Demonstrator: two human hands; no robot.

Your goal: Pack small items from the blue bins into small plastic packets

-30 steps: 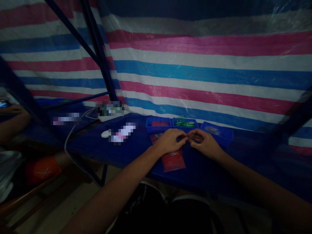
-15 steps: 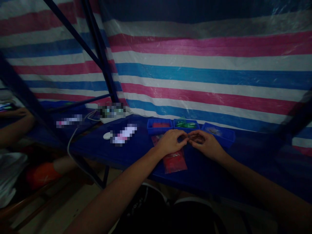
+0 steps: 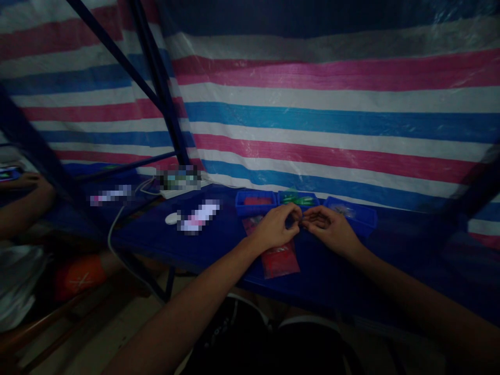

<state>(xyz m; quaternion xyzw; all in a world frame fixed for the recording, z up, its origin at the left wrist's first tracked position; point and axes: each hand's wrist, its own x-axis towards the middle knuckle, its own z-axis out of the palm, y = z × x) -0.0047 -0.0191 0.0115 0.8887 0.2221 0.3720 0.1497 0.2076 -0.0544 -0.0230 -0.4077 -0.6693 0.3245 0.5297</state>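
Note:
My left hand [image 3: 279, 225] is above a red plastic packet [image 3: 280, 260] on the blue table, its thumb and fingertips curled together. My right hand [image 3: 327, 228] is just to its right with bent fingers, the fingertips of both hands nearly meeting. Whatever is between the fingertips is too small and dark to make out. Behind the hands stand three blue bins: the left bin [image 3: 255, 210] with red pieces, the middle one with green pieces [image 3: 297, 200], and the right bin [image 3: 361, 220] with clear small bags.
To the left lie a round white object [image 3: 172, 218] and a blurred-out bright item [image 3: 200, 215]. Farther back is a white power strip [image 3: 183, 189] with cables. Blue metal posts rise at the left. Another person's arm [image 3: 27, 200] is at the far left.
The fingertips of my two hands have come slightly apart, and my left hand's fingers are raised a little. The person at the far left has shifted a leg.

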